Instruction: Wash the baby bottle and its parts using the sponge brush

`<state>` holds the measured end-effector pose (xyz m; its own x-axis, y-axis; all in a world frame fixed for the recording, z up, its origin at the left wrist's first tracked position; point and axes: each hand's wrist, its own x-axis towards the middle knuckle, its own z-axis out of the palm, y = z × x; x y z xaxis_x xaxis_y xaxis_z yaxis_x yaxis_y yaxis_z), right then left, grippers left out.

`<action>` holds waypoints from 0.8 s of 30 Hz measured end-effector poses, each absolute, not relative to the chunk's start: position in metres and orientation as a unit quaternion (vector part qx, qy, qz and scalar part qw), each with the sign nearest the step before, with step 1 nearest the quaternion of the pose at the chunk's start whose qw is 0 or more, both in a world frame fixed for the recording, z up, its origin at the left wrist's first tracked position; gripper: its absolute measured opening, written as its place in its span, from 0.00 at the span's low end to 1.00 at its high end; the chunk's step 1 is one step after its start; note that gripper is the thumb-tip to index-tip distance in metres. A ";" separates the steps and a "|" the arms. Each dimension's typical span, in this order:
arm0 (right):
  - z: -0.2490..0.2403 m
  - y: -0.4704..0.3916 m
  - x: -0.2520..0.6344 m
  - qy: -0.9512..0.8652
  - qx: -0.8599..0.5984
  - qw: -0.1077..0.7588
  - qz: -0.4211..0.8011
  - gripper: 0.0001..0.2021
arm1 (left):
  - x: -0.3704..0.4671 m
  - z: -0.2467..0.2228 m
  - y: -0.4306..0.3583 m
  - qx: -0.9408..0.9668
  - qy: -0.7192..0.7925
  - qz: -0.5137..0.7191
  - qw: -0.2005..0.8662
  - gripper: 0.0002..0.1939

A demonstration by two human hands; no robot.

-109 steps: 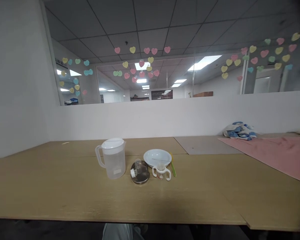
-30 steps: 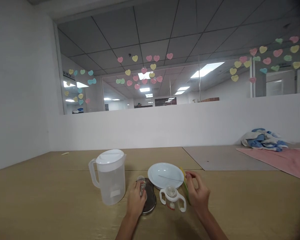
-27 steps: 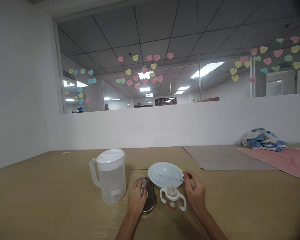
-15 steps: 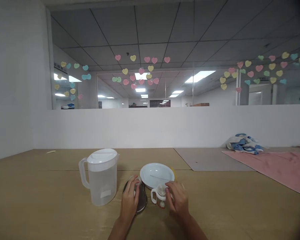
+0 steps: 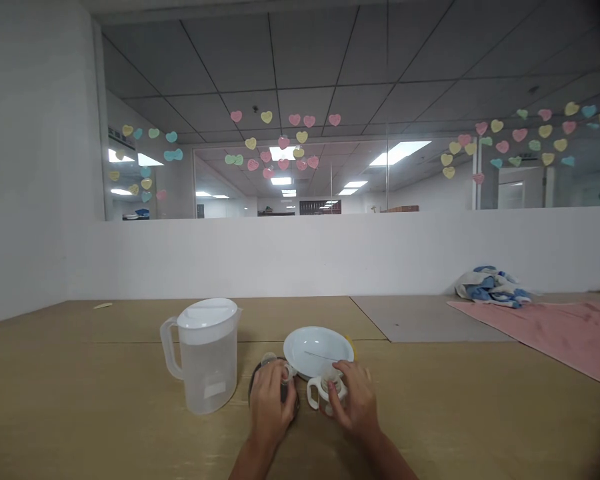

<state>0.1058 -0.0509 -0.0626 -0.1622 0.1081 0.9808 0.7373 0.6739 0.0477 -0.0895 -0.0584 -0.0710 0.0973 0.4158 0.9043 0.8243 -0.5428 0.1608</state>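
Note:
My left hand (image 5: 271, 398) is closed around a small clear, round-ended piece (image 5: 289, 372) that I cannot name, above a dark, flat, rounded object (image 5: 254, 379) largely hidden by it. Behind the fingers, a translucent round piece (image 5: 269, 359) shows. Just to the right stands a small white-handled cup (image 5: 313, 393). The thumb and fingers of my right hand (image 5: 356, 399) pinch the cup's clear top (image 5: 331, 377); the hand covers the cup's right side. Directly behind both hands is a white bowl (image 5: 300, 339) with a thin, stick-like item (image 5: 320, 356) in it.
A translucent lidded pitcher (image 5: 207, 367) stands left of my hands, handle to the left. Something yellow (image 5: 353, 343) peeks out behind the bowl. At the right lie a pink cloth (image 5: 555, 330) and a crumpled blue-and-white cloth (image 5: 493, 288). A white wall (image 5: 280, 257) borders the table's back.
My left hand has shifted right, turned more over the dark object, and now has the clear piece near the bowl's edge. My right thumb and fingers have closed on the cup's top.

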 end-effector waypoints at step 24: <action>-0.083 -0.045 0.099 -0.734 -0.317 0.585 -0.138 0.16 | -0.092 -0.085 -0.042 -0.674 -0.508 -0.532 0.071 0.13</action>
<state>0.0987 -0.0445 -0.0826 -0.1142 0.3049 0.9455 0.6267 0.7606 -0.1696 -0.0920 -0.0419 -0.0854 -0.0822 0.6094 0.7886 0.7606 -0.4729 0.4447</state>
